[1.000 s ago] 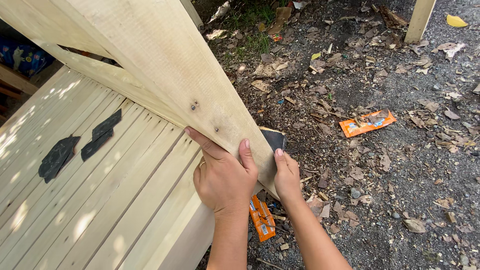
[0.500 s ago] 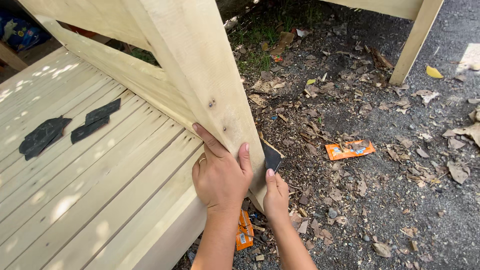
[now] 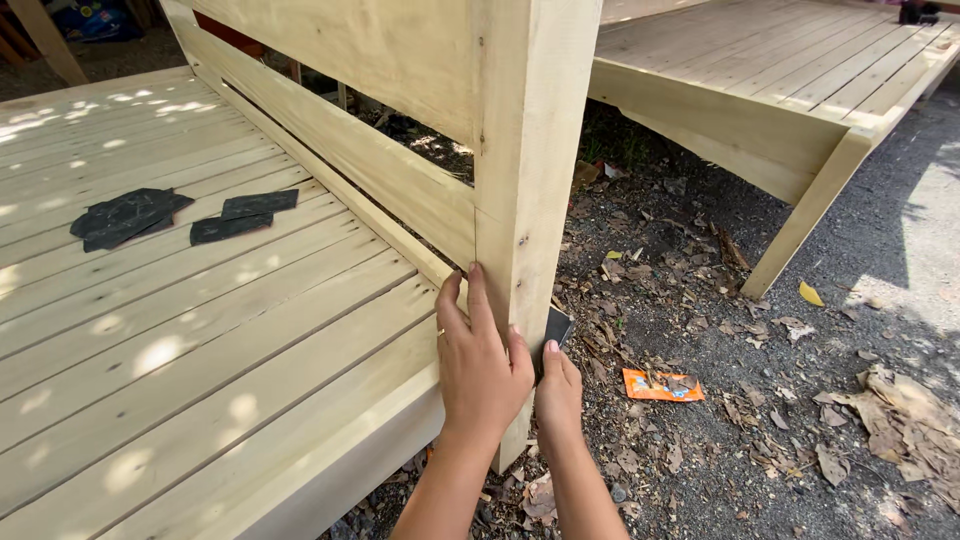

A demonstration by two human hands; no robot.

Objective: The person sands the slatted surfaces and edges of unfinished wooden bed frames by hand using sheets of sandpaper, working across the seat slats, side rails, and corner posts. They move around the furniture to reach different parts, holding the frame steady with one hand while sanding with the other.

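The left hand [image 3: 482,365] lies flat against the lower part of a pale wooden post [image 3: 527,180], fingers close together and pointing up, thumb angled toward the right. A thin ring shows on one finger. The right hand [image 3: 558,388] sits just right of it, around the post's far edge, its fingers curled and pinching a small dark sheet of sandpaper [image 3: 556,327] against that edge; only the sheet's upper corner shows above the fingertips.

Left of the fingers, horizontal rails [image 3: 340,150] meet the post, and a slatted deck [image 3: 200,340] of the same pale wood spreads out below and to the left. Well away from the hands on that deck lie several dark sandpaper pieces [image 3: 180,215]. Right of the right hand, on the gravel and dead leaves, lies an orange wrapper [image 3: 660,385], near but apart from the fingers. Farther up and right stands another wooden platform [image 3: 760,70] with a slanted leg [image 3: 805,215].
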